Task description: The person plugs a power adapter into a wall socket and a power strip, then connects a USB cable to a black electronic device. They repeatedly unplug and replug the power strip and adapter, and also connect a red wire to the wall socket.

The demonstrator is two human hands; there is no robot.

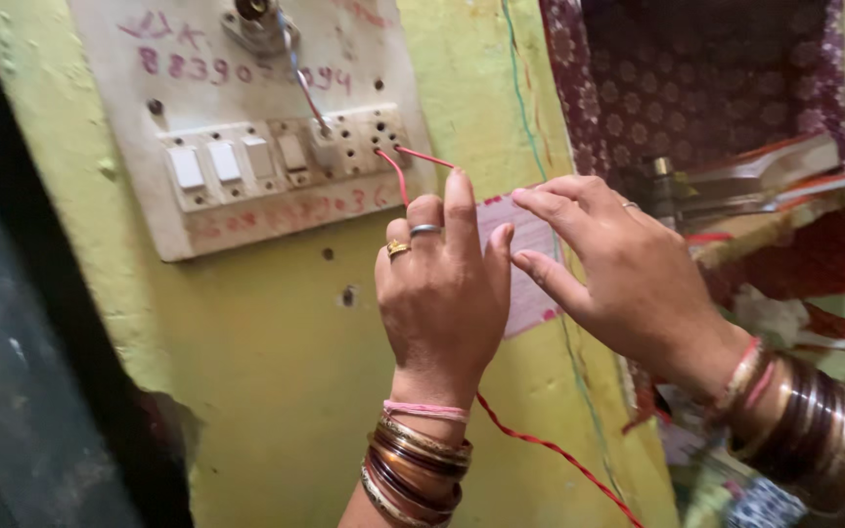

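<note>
My left hand [442, 293], with rings and bangles, is raised against a yellow-green wall, its fingers closed around a thin red wire [398, 171]. The wire's two ends run up into the holes of a socket [369, 132] on a white switchboard [246, 156]. More of the red wire trails down past my wrist toward the lower right. My right hand [618, 269] is beside it, fingers spread, touching a pale pink paper [530, 264] stuck on the wall. The fingertips of both hands nearly meet.
The switchboard carries several white switches [237, 161] and a metal fitting [256, 22] at the top. A wall niche [706, 88] lined with maroon patterned cloth opens at the right, with a shelf of items. A dark door edge [22, 372] runs down the left.
</note>
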